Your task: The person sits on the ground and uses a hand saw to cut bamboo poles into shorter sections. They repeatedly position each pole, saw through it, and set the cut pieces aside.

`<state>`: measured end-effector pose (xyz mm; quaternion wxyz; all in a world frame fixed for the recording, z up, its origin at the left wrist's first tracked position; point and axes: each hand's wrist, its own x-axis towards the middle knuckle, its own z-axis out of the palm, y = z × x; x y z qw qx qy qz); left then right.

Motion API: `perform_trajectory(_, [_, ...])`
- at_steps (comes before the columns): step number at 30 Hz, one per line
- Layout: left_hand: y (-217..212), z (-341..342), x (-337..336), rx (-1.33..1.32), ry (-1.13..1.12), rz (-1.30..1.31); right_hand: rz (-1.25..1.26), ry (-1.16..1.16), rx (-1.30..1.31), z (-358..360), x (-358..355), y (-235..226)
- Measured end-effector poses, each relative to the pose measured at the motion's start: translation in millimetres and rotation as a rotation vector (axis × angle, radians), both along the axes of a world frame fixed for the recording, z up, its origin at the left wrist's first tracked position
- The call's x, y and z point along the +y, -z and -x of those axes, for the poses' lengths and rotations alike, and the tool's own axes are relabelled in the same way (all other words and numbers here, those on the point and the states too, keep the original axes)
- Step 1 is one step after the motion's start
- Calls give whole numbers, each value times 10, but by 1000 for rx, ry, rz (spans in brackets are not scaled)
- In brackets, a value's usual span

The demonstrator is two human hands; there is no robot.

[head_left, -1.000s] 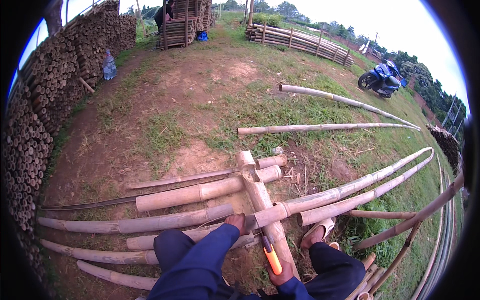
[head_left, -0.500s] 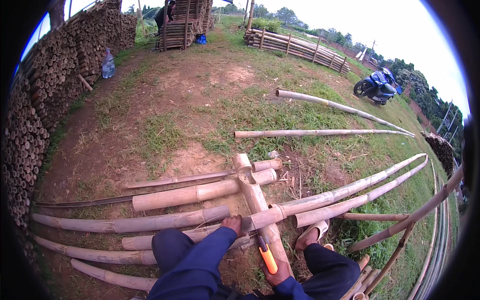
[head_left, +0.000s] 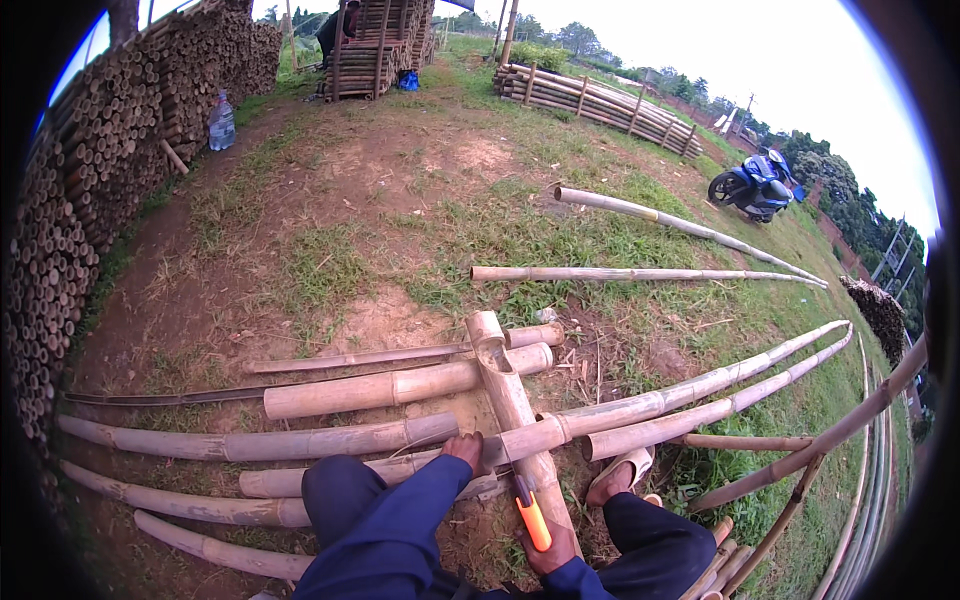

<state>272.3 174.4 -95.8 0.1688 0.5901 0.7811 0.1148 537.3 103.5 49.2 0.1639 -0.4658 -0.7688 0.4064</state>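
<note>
My left hand (head_left: 464,453) is closed round a bamboo pole (head_left: 535,438) near its dark, cut end. That pole rests across a thick, notched bamboo piece (head_left: 510,398), which points away from me between my legs. In my right hand (head_left: 555,555) is a handsaw (head_left: 535,522) with an orange handle. Its dark blade meets the pole just right of my left hand; most of the blade is hard to make out. My right fingers wrap the handle low down, beside the notched bamboo.
Several cut bamboo lengths (head_left: 340,440) lie at the left. A second long pole (head_left: 690,408) lies beside my sandalled foot (head_left: 622,475). Bamboo stacks (head_left: 130,140) line the left, with a water bottle (head_left: 221,122). A slanted bamboo rail (head_left: 810,450) stands right; a blue motorbike (head_left: 756,186) is farther off.
The whole view has tilted slightly. My right hand and the saw have shifted a little; my left hand keeps its grip on the bamboo pole.
</note>
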Motion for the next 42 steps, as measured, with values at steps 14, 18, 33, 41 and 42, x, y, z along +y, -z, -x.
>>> perform_trajectory(14, [34,21,21,18,4,24,25,20,5,-19,-7,15])
perform_trajectory(18, [2,13,29,9,5,34,3,14,4,-31,1,22])
perform_trajectory(33, [-89,21,3,-2,9,40,21,17,-3,-20,-18,12])
perform_trajectory(41, [-80,23,43,-23,5,18,-5,8,-13,-18,16,12])
perform_trajectory(42, [-65,4,39,-30,10,23,-17,1,13,-35,11,3])
